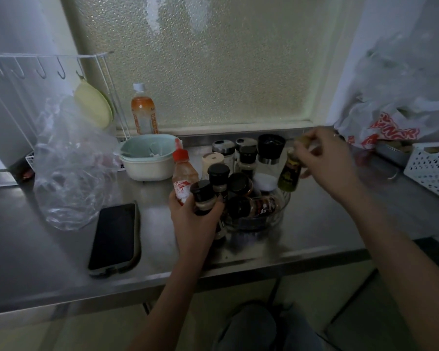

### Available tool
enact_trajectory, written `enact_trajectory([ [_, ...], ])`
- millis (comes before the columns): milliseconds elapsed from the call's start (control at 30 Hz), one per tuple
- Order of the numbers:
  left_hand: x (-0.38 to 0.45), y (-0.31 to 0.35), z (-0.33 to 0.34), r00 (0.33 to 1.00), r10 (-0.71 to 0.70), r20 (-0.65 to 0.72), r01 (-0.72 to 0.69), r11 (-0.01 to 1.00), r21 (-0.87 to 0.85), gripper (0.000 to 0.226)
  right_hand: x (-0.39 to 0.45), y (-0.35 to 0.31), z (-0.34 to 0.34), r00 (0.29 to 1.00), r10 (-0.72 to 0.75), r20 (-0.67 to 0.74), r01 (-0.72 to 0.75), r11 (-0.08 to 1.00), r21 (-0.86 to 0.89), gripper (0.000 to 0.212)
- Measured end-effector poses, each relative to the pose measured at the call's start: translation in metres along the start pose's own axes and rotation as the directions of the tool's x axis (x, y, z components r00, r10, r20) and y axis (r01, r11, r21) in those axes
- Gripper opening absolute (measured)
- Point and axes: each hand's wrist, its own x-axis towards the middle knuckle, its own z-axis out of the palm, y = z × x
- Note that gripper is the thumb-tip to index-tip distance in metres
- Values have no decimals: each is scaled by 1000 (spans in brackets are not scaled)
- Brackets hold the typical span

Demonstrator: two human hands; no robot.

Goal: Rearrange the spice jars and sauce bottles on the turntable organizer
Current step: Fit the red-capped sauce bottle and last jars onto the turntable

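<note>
Now you are wrapping your left hand [195,219] around a black-capped spice jar [203,198] at the turntable organizer [276,216] near edge, probably steadying it | your right hand [325,158] is pinching the green bottle [289,173] by its top, tilted over the far rim | phone [114,239] and sriracha bottle [184,176] are crowding the left.

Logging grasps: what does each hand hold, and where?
Left hand grips a black-capped spice jar around its body; right hand holds a dark green bottle near its top.
</note>
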Motion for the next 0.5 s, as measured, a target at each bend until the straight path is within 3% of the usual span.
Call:
enact_trajectory([
  [100,0,1,0,1000,-6,9,6,1000,5,16,-7,14,5,995,76,65,-72,995,-62,19],
  [267,1,1,-1,1000,-9,19,9,1000,7,16,2,8,19,995,-51,81,69,968,-242,22],
  [400,0,0,-1,1000,-15,16,15,1000,4,18,5,13,30,978,28,207,65,900,-432,30],
  [500,1,-1,-1,1000,-8,13,8,1000,6,21,2,7,27,987,13,158,69,863,-500,37],
])
